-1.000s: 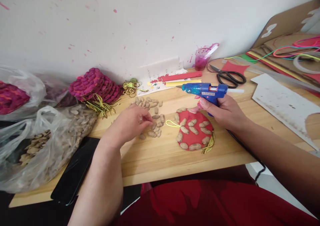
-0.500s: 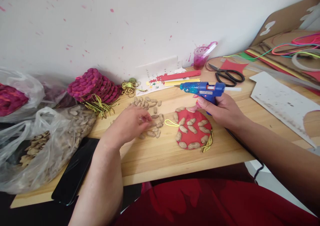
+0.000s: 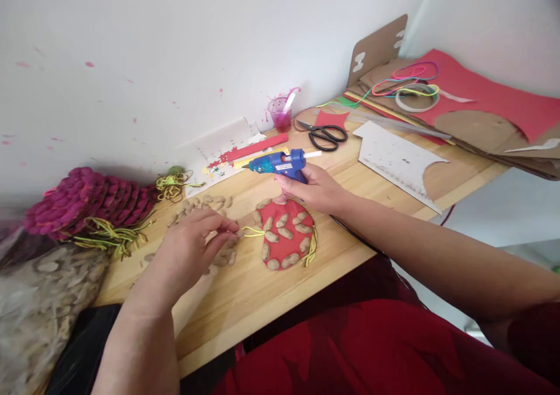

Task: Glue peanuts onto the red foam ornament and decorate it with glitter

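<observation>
A red round felt piece (image 3: 291, 244) with a yellow loop and several peanut shells stuck on it lies on the wooden table (image 3: 266, 290). My right hand (image 3: 315, 189) grips a blue hot glue gun (image 3: 276, 163) just above the piece's far edge, nozzle pointing left. My left hand (image 3: 192, 249) rests over a loose pile of peanut shells (image 3: 210, 203) to the left of the piece, fingers pinched on one peanut shell.
Black scissors (image 3: 324, 134), a pink cup (image 3: 280, 112), red and yellow paper strips (image 3: 251, 150) and cardboard sheets (image 3: 472, 128) lie at the back right. Magenta woven discs (image 3: 87, 199) and a plastic bag of shells (image 3: 39, 307) sit at left.
The camera has swung right and pulled back, so everything sits further left in view. My left hand's fingers have pinched together on a shell. The glue gun stays over the red piece.
</observation>
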`<move>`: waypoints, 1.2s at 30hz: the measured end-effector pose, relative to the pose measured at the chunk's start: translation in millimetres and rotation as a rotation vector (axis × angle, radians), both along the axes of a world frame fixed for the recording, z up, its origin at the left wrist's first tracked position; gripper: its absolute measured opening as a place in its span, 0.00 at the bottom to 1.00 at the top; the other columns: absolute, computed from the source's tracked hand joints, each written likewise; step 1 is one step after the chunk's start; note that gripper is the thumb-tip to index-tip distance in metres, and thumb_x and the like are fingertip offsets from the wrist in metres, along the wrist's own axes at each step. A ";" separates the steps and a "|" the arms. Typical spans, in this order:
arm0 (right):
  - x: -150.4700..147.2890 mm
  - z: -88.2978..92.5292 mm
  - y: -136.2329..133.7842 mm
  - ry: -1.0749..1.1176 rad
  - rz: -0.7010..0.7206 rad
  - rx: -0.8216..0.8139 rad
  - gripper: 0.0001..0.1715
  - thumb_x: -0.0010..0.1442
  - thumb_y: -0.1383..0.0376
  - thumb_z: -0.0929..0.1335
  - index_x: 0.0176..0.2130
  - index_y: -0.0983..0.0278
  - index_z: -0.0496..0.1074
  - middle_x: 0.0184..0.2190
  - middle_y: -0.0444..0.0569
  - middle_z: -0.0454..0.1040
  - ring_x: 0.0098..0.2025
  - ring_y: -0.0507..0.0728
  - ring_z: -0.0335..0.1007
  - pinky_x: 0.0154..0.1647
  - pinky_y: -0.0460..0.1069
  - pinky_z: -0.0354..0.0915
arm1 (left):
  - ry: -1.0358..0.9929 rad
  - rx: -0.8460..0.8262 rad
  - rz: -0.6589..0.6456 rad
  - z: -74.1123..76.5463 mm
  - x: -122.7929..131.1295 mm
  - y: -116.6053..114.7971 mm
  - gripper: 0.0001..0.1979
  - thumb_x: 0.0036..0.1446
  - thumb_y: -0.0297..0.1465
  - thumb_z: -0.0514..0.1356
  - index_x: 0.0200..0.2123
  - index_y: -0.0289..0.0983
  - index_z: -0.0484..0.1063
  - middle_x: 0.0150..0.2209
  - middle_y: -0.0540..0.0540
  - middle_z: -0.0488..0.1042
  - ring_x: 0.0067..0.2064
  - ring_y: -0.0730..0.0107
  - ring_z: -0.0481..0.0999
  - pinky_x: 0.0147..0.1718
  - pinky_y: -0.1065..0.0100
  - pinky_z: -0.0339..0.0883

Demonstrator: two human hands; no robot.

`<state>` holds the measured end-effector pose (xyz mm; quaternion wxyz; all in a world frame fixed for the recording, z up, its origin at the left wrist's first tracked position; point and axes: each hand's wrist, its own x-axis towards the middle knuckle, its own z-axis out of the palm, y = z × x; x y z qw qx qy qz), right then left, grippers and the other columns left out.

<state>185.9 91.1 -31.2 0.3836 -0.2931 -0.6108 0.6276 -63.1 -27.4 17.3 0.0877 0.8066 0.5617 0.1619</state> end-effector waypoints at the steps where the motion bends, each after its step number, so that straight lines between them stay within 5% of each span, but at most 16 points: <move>1: -0.1 -0.2 0.7 0.005 0.005 -0.008 0.13 0.60 0.55 0.72 0.38 0.62 0.70 0.30 0.42 0.66 0.33 0.53 0.72 0.39 0.54 0.78 | -0.002 0.044 -0.043 1.0 12.0 2.8 0.07 0.65 0.32 0.59 0.36 0.40 0.78 0.34 0.48 0.78 0.36 0.66 0.75 0.36 0.64 0.69; 6: -0.3 -0.7 3.9 -0.008 -0.006 -0.007 0.14 0.60 0.54 0.72 0.37 0.61 0.70 0.30 0.42 0.69 0.32 0.53 0.71 0.37 0.53 0.76 | 0.086 0.194 -0.209 -3.7 67.4 27.5 0.05 0.65 0.26 0.59 0.39 0.37 0.77 0.36 0.46 0.75 0.39 0.64 0.72 0.39 0.63 0.68; 10: 2.1 0.7 7.0 -0.134 -0.029 0.084 0.16 0.61 0.52 0.71 0.36 0.61 0.71 0.27 0.42 0.72 0.30 0.53 0.70 0.34 0.50 0.69 | 0.165 0.286 -0.248 -14.4 83.1 45.7 0.05 0.66 0.27 0.59 0.38 0.36 0.76 0.38 0.44 0.75 0.42 0.61 0.70 0.41 0.61 0.69; 21: 4.3 4.2 7.7 -0.172 -0.054 0.159 0.16 0.64 0.52 0.68 0.36 0.63 0.72 0.35 0.46 0.74 0.38 0.56 0.69 0.41 0.52 0.66 | 0.244 0.378 -0.271 -34.8 85.6 54.8 0.10 0.69 0.29 0.55 0.43 0.39 0.77 0.39 0.44 0.75 0.44 0.59 0.70 0.40 0.59 0.63; 29: 5.4 3.9 7.7 -0.159 -0.042 0.141 0.18 0.64 0.50 0.68 0.34 0.62 0.70 0.30 0.44 0.72 0.35 0.55 0.68 0.38 0.51 0.66 | 0.246 0.316 -0.246 -24.0 82.5 45.8 0.11 0.68 0.27 0.58 0.50 0.40 0.76 0.42 0.44 0.77 0.45 0.60 0.70 0.41 0.58 0.61; 36: 1.4 0.9 7.4 -0.047 0.017 -0.023 0.14 0.64 0.53 0.69 0.38 0.61 0.69 0.30 0.43 0.72 0.31 0.54 0.74 0.33 0.49 0.71 | 0.199 0.346 -0.106 -16.0 64.2 35.3 0.05 0.66 0.31 0.61 0.41 0.40 0.77 0.35 0.46 0.75 0.40 0.61 0.70 0.40 0.58 0.63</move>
